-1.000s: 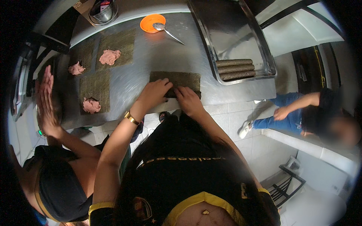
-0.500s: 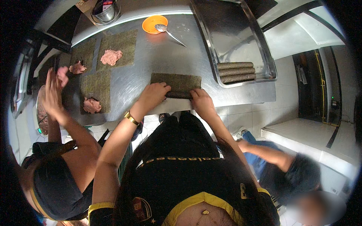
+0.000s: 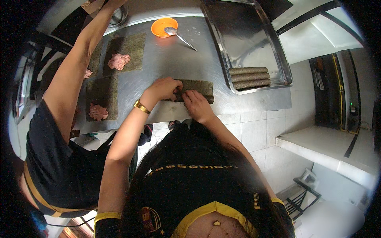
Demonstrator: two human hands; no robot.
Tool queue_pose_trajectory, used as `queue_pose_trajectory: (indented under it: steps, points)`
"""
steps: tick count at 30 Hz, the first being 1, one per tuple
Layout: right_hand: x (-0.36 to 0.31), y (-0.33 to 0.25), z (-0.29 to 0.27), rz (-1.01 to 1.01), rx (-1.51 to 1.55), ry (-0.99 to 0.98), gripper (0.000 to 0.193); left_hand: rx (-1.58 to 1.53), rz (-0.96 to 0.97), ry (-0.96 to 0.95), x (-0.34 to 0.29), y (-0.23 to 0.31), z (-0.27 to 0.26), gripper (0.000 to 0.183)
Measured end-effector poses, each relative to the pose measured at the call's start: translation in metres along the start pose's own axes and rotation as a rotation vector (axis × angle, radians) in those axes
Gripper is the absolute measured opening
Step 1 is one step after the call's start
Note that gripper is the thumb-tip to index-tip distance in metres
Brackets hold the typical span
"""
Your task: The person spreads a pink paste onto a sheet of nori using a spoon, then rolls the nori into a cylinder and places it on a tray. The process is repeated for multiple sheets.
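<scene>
as forearms point(image 3: 129, 135) converge, both hands point(image 3: 160, 89) point(image 3: 197, 106) bend over a dark sheet point(image 3: 201, 88)

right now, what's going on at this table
The person's left fingers and right fingers are on a dark sheet, its near edge rolled, at the front of the table. Three rolls lie in the metal tray. To the left, more sheets bear pink paste, and a co-worker's arm reaches past.

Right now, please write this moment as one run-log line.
left hand: on dark sheet; right hand: on same sheet; metal tray: three rolls; orange bowl: spoon across rim
</scene>
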State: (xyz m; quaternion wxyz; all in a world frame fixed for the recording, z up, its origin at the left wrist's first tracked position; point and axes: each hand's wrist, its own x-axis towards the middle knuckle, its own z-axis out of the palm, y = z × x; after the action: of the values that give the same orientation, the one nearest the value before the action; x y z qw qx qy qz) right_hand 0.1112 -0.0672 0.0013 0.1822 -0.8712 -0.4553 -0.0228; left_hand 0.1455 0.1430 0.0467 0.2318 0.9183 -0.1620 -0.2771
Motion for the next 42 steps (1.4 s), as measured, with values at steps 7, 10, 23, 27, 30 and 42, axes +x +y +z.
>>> queue_pose_trajectory:
  steps: [7, 10, 23, 27, 30, 42]
  points:
    - [0.004, 0.003, 0.002, -0.009, -0.028, 0.081, 0.035, 0.351, 0.056, 0.331, -0.038, 0.013, 0.025, 0.047]
    - [0.004, 0.003, 0.001, 0.023, -0.024, 0.040, 0.035, 0.392, 0.020, 0.365, -0.040, 0.009, 0.037, 0.040]
    - [-0.024, 0.026, -0.042, 0.350, 0.014, -0.144, 0.032, 0.262, -0.056, 0.281, -0.038, 0.006, 0.026, 0.034]
    - [-0.014, 0.027, -0.041, 0.158, -0.049, -0.056, 0.035, 0.212, -0.024, 0.222, -0.028, 0.000, 0.011, 0.038]
    - [0.000, 0.021, -0.026, -0.102, -0.023, 0.122, 0.042, 0.015, -0.100, 0.053, -0.018, 0.002, -0.009, 0.041]
    - [0.025, 0.004, 0.001, -0.114, -0.034, 0.091, 0.038, 0.347, 0.000, 0.368, -0.048, 0.005, 0.020, 0.045]
